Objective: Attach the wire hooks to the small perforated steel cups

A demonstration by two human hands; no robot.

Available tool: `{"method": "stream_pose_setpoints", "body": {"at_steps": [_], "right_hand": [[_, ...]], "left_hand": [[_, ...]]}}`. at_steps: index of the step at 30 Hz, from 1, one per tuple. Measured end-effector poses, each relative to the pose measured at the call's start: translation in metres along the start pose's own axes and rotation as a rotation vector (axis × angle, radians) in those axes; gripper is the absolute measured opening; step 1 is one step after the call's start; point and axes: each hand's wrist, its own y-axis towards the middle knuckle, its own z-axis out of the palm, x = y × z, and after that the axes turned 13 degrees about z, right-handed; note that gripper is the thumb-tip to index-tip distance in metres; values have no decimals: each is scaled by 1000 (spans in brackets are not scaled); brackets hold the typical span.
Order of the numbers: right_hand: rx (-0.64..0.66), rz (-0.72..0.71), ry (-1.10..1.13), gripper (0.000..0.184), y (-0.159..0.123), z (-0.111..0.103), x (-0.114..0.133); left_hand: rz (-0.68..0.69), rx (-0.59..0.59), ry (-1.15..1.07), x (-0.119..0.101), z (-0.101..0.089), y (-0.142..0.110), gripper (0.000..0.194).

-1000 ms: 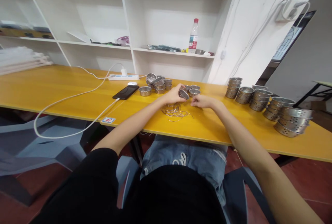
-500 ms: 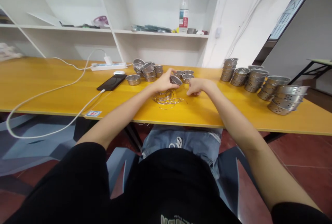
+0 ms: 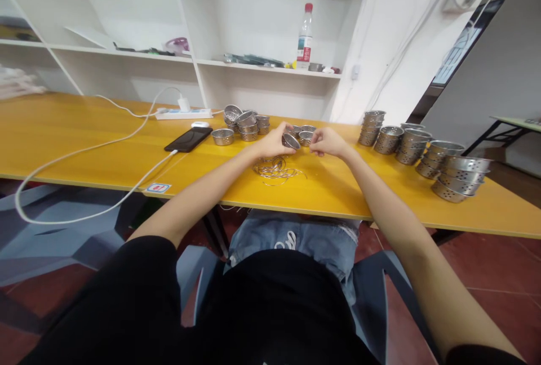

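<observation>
My left hand (image 3: 274, 141) is wrapped round the side of a small metal strainer cup (image 3: 291, 141), tilted with its mouth towards me. To the right of that cup, my right hand (image 3: 330, 143) is pinched closed; what its fingertips hold, if anything, is too small to make out. Below my left hand a tangle of thin shiny metal wire rings (image 3: 279, 172) lies on the yellow table (image 3: 236, 187). A few similar cups (image 3: 306, 138) stand just behind and between my hands, partly hidden.
At the left is a heap of perforated cups (image 3: 248, 123), with a phone (image 3: 189, 139) on a white cable and a power strip (image 3: 183, 114) beyond. Several stacks of cups (image 3: 459, 179) line the table's right side. A bottle (image 3: 304, 41) stands on the shelf behind.
My right hand has lifted slightly and drawn a little away from the cup, still pinched. My left hand keeps hold of the cup. The camera's view has shifted.
</observation>
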Motion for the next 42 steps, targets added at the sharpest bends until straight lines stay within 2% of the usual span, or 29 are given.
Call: {"method": "stream_pose_setpoints", "body": {"at_steps": [5, 11, 16, 22, 32, 42], "right_hand": [[41, -50, 313, 21, 10, 2, -9], [69, -112, 418, 29, 10, 2, -7], [160, -106, 546, 29, 4, 7, -2], [229, -53, 578, 29, 3, 8, -4], [263, -5, 621, 27, 7, 12, -8], [316, -75, 620, 38, 14, 11, -18]], "left_hand": [[-8, 7, 6, -7, 1, -1, 85], [22, 17, -12, -7, 1, 0, 87], [80, 22, -45, -7, 6, 1, 87], [106, 33, -72, -6, 9, 3, 88], [100, 46, -98, -2, 9, 4, 91], [93, 41, -118, -6, 9, 3, 94]]}}
